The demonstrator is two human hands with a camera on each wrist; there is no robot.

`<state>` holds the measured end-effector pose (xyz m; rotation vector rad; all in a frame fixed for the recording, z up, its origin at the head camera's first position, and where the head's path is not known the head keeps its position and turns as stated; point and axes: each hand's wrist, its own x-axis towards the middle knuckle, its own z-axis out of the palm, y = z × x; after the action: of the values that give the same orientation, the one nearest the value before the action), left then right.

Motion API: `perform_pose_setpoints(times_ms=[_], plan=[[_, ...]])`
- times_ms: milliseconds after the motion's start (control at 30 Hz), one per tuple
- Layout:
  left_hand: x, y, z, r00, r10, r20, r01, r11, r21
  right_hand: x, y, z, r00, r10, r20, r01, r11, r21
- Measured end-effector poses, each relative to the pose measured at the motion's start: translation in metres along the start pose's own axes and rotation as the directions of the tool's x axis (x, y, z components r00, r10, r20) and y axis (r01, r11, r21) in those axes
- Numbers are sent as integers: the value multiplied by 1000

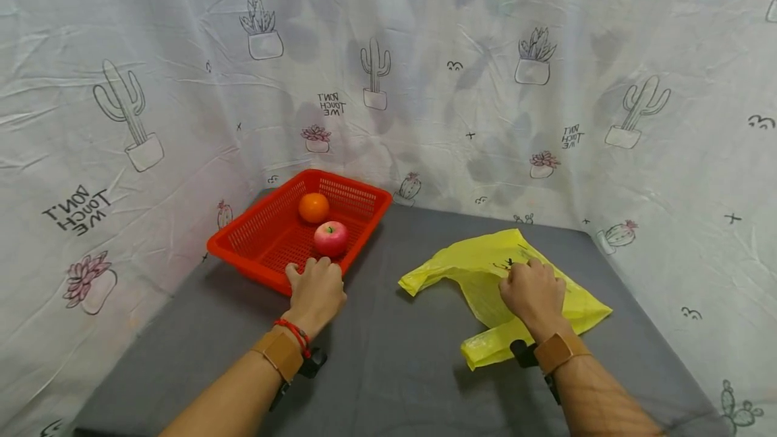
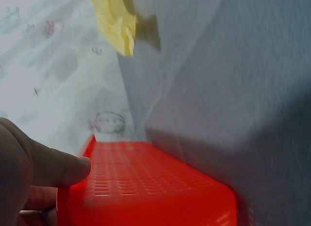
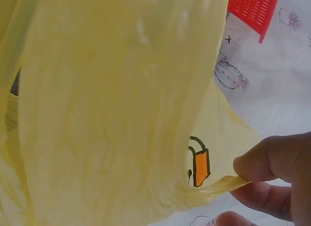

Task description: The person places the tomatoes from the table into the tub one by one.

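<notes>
My left hand [image 1: 317, 295] grips the near rim of a red plastic basket [image 1: 249, 270], at its near right corner. In the left wrist view, the thumb [image 2: 60, 167] presses the rim of the slotted basket [image 2: 155, 201]; the other fingers are partly hidden behind the rim. An orange [image 1: 313, 208] and a pink-red apple [image 1: 330, 243] lie in the basket. At the right, my right hand [image 1: 535, 295] pinches a yellow plastic bag [image 1: 485, 265]. The right wrist view shows thumb and finger on a gathered fold of the bag [image 3: 112, 114], which hangs loosely and bears a small orange print.
A grey cloth-covered table [image 1: 388, 369] lies beneath everything, with grey surface between basket and bag. White curtains [image 1: 437, 140] printed with cacti stand behind it and along both sides. The basket stands near the back left.
</notes>
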<state>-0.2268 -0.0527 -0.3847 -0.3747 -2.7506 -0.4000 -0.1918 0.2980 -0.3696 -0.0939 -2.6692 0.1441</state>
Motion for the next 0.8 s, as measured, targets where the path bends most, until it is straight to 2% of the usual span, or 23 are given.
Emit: perform_pose_setpoints(times_ms=[267, 433, 667, 800], plan=[[-21, 28, 4, 993, 71, -93, -68, 997, 35, 1, 1, -2, 1000, 6, 18, -6, 1000, 3], [-31, 44, 6, 987, 107, -124, -103, 994, 36, 2, 1, -2, 1000, 16, 23, -16, 1000, 12], [-39, 53, 3, 985, 116, -124, -111, 993, 50, 2, -1, -5, 998, 23, 52, -24, 999, 24], [-36, 54, -3, 994, 83, -72, -82, 996, 26, 2, -2, -5, 997, 27, 69, -28, 999, 22]])
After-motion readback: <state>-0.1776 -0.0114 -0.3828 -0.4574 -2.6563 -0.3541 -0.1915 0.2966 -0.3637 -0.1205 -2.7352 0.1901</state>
